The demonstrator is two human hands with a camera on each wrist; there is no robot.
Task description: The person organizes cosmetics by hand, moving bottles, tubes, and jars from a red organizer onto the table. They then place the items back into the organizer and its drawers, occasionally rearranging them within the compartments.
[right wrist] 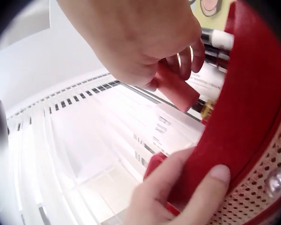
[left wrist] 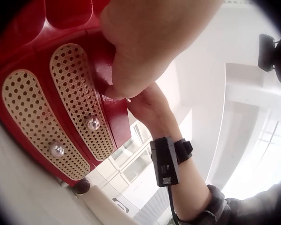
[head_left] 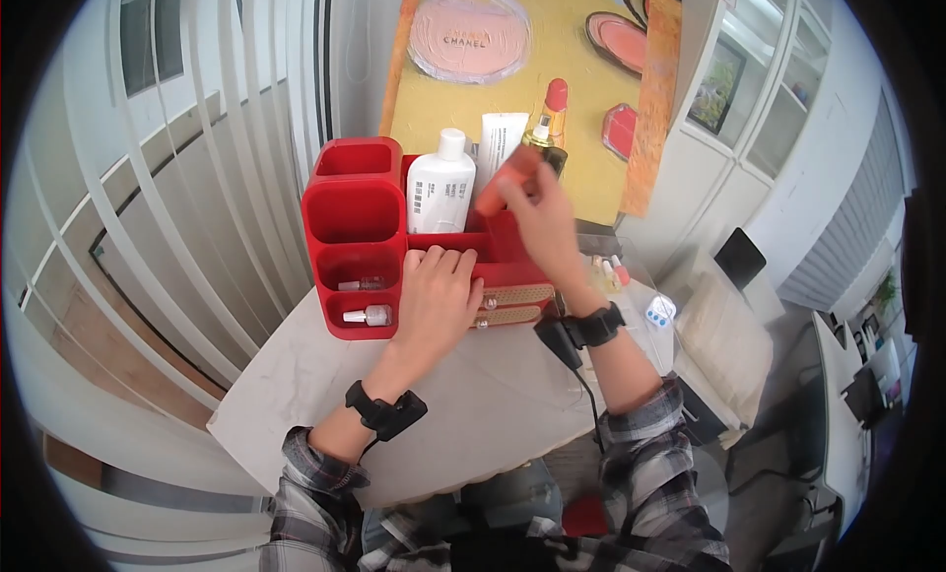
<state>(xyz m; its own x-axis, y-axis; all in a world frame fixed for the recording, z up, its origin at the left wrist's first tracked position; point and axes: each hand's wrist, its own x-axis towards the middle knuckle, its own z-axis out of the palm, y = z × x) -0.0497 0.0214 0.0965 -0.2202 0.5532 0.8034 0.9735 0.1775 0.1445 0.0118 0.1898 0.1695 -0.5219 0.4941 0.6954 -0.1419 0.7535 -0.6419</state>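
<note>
A red cosmetics organizer [head_left: 357, 193] stands on the table, with two woven-front drawers [left wrist: 77, 93] bearing clear knobs. My left hand [head_left: 436, 294] grips its front wall, fingers over the top edge and thumb against the front face. My right hand [head_left: 550, 227] pinches a coral-red cylindrical tube [right wrist: 177, 90] and holds it tilted above the right compartments. Behind the tube are a white squeeze tube [head_left: 503, 131] and a pump-top bottle [head_left: 540, 134]. To the left of them, a white lotion bottle [head_left: 440, 193] stands upright in the organizer.
Small clear bottles [head_left: 368, 316] lie in the organizer's lower left cups. More small bottles [head_left: 611, 273] are on the table [head_left: 463, 395] at right. A yellow painting [head_left: 552, 50] stands behind, and vertical blinds [head_left: 227, 109] hang at left.
</note>
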